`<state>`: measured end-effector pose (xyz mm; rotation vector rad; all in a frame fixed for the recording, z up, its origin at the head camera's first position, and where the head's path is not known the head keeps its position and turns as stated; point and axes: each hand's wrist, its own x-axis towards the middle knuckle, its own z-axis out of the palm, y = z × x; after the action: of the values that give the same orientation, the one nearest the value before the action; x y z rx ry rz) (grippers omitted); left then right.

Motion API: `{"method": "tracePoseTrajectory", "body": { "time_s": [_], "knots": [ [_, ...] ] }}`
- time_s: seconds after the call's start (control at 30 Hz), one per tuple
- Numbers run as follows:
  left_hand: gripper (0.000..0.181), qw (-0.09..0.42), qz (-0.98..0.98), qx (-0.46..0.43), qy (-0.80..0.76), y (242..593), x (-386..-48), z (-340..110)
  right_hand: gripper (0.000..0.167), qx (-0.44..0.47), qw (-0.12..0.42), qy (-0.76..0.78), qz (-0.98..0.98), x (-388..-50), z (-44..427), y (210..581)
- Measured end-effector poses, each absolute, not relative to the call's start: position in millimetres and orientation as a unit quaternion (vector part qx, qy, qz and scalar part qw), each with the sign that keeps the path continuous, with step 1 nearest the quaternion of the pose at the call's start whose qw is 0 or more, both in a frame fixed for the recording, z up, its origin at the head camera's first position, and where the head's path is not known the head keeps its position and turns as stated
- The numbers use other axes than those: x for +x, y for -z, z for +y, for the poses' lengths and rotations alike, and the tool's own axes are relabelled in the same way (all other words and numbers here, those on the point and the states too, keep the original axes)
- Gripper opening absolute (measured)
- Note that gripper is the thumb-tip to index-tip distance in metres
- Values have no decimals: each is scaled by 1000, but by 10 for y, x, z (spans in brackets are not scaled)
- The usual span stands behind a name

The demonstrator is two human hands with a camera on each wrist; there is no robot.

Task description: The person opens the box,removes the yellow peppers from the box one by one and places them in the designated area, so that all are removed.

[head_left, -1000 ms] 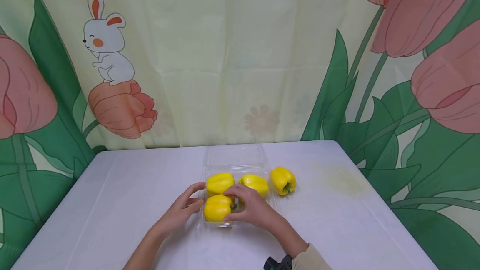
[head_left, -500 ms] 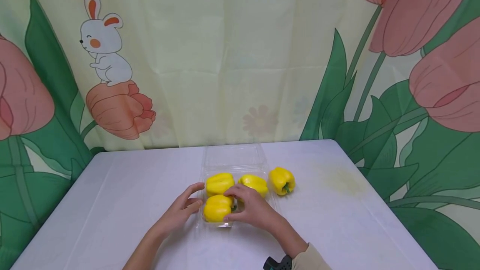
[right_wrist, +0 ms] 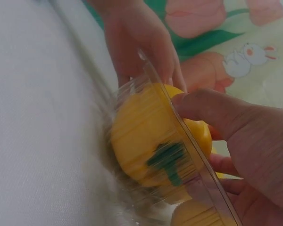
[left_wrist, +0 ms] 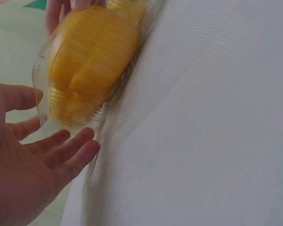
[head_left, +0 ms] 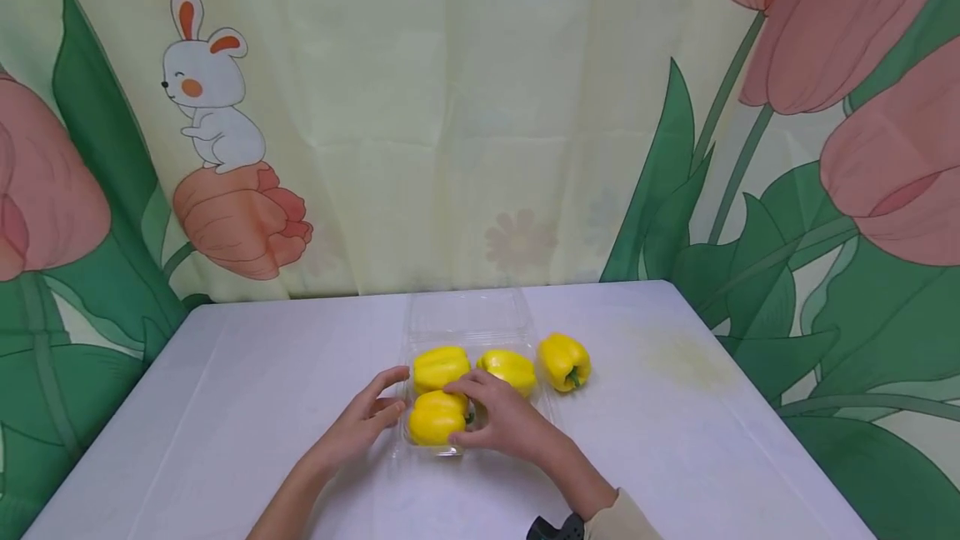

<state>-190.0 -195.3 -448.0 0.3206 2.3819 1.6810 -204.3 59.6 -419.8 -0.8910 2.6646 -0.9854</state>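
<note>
A clear plastic clamshell container point(head_left: 450, 451) lies with its lid laid back on the table in the head view. Three yellow bell peppers sit inside it. My right hand point(head_left: 506, 415) holds the front left bell pepper point(head_left: 435, 419), thumb on the near side and fingers over the far side. The stem of that pepper points right, seen through the plastic wall in the right wrist view. My left hand point(head_left: 363, 411) is at the container's left side, fingers spread and loosely bent, fingertips at the plastic wall. Behind are the back left pepper point(head_left: 441, 368) and back right pepper point(head_left: 510, 371).
One more yellow bell pepper point(head_left: 564, 362) lies on the table just right of the container. The clear lid point(head_left: 468, 315) stretches toward the back edge of the white-covered table point(head_left: 262, 373). A printed curtain point(head_left: 450, 123) hangs behind.
My right hand's fingers have shifted very slightly on the front left pepper. The left hand, container and other peppers look the same.
</note>
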Motion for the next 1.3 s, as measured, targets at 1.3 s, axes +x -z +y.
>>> {"method": "tracePoseTrajectory", "body": {
  "time_s": [1.3],
  "knots": [
    [51,105,809,95,-570,4477,-1890,-1946,66,-272,123,363,883,-2031,557,4211]
  ]
}}
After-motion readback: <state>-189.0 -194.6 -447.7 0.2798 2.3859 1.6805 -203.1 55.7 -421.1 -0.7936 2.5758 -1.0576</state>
